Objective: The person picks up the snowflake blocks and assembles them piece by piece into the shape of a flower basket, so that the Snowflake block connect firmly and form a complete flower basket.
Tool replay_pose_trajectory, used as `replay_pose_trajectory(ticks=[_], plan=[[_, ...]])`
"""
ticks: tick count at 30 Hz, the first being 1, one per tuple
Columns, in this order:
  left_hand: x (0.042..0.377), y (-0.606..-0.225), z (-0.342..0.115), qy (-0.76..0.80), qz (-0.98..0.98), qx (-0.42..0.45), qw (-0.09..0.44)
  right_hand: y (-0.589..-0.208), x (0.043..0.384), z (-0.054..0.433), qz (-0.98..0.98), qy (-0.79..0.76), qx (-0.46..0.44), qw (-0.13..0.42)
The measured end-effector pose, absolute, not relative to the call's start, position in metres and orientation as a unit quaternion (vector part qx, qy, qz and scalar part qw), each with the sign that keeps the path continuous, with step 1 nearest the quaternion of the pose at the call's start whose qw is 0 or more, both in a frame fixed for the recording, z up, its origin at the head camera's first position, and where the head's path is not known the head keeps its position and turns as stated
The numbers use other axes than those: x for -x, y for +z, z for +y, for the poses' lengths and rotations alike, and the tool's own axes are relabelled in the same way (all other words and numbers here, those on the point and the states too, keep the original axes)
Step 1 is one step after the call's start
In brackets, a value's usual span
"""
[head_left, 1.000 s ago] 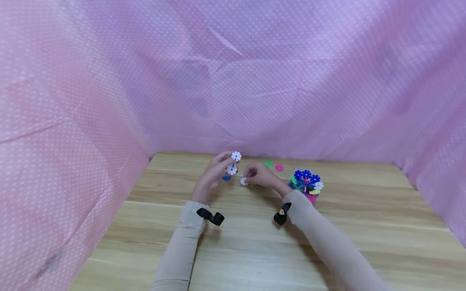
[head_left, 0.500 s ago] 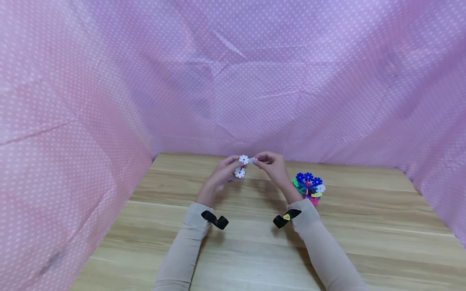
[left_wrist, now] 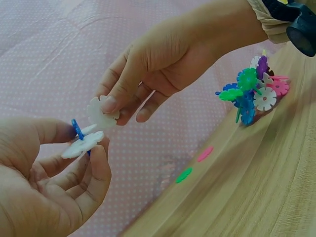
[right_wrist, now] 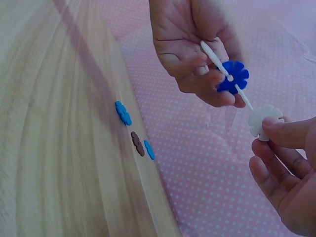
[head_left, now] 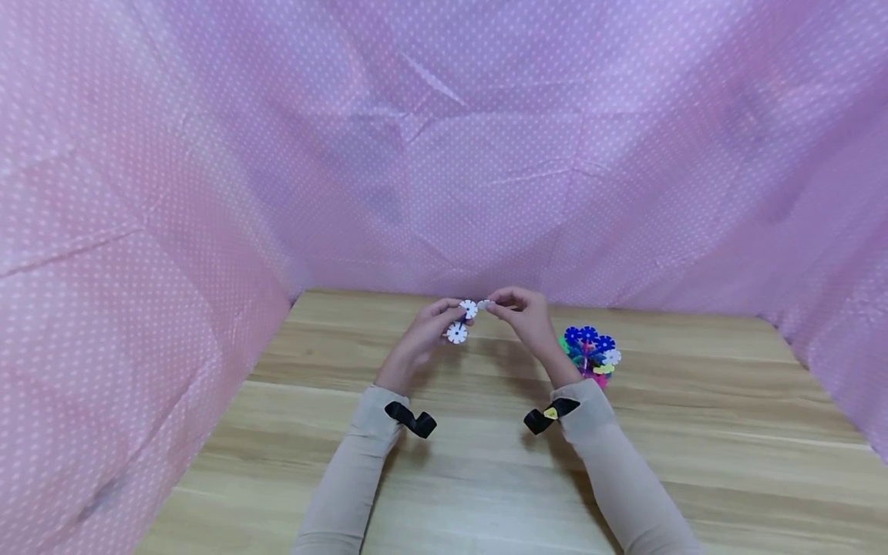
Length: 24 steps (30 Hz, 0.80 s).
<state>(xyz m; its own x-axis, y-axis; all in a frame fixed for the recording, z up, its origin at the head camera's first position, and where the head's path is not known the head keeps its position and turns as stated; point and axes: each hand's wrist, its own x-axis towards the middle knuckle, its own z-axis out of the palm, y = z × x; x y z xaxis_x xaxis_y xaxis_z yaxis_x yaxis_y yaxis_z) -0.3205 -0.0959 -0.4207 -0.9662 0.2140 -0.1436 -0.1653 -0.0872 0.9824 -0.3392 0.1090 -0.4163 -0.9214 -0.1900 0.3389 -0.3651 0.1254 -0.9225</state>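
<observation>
My left hand [head_left: 425, 331] pinches a small joined piece of notched plastic snowflake discs: a blue disc [right_wrist: 239, 74] with white discs [left_wrist: 83, 144] slotted onto it. Between thumb and fingers, my right hand [head_left: 527, 320] pinches a single white snowflake disc [left_wrist: 95, 113]. In the right wrist view this disc's edge lies right at the end of one white disc of the joined piece. Both hands are held up over the far part of the table. The left fingers cover part of the joined piece.
A multicoloured cluster of joined discs [head_left: 588, 354] stands on the wooden table [head_left: 472, 478], right of my right hand. Loose pink [left_wrist: 205, 153], green, blue [right_wrist: 123, 113] and brown [right_wrist: 138, 143] discs lie near the far edge. A pink dotted cloth [head_left: 444, 193] hangs behind.
My right hand has risen from low over the table with the white disc and come up to the joined piece. My left hand has shifted slightly right. In the last half second both barely move.
</observation>
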Motion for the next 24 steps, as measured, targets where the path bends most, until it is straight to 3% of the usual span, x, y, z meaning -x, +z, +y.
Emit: replay_pose_trajectory(ticks=[10, 17, 24], plan=[[0.320, -0.421, -0.094, 0.740, 0.659, -0.018, 0.134, -0.414, 0.340, 0.114, -0.739, 0.629, -0.234, 0.061], [0.318, -0.418, -0.092, 0.754, 0.646, -0.009, 0.118, -0.414, 0.338, 0.109, -0.741, 0.636, -0.210, 0.054], [0.317, -0.414, -0.091, 0.768, 0.629, -0.018, 0.116, -0.394, 0.320, 0.100, -0.723, 0.661, -0.183, 0.081]])
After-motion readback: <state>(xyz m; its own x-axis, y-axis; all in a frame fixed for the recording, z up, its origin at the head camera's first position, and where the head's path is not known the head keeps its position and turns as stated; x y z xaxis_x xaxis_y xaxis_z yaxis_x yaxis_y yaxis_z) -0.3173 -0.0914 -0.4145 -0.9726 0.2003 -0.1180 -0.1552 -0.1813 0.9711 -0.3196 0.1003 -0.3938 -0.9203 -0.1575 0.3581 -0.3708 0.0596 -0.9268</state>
